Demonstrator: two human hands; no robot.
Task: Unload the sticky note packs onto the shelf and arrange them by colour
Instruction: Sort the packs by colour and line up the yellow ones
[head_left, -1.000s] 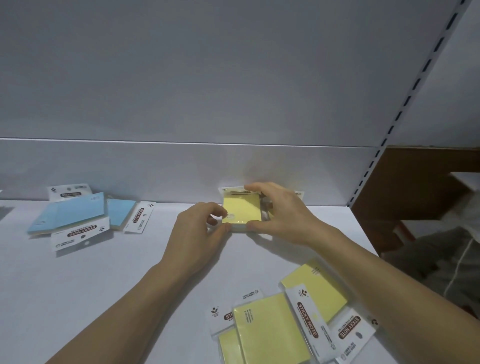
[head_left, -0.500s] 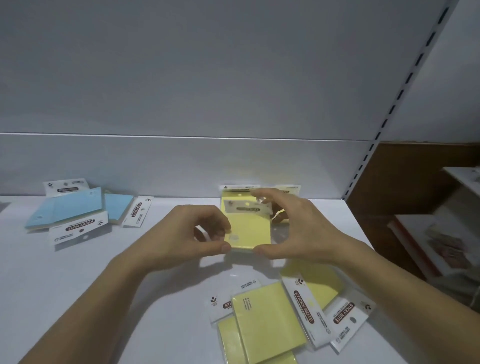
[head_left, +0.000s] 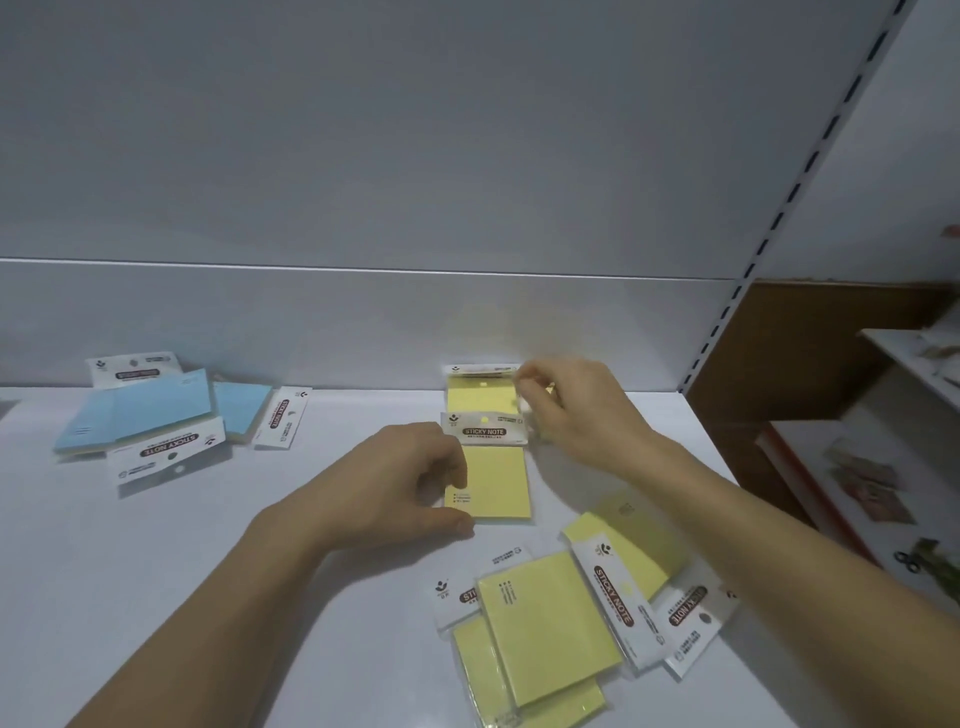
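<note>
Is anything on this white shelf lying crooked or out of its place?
Yes. The yellow sticky note packs at the front lie in a slanted, overlapping heap, and the blue sticky note packs at the left are fanned at odd angles.

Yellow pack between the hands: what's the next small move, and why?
Probably let go of the yellow pack and reach for the loose pile. The pack lies flat in line with the rear pack, header overlapping it; the left hand grips its left edge, the right hand is by its top right corner.
</note>
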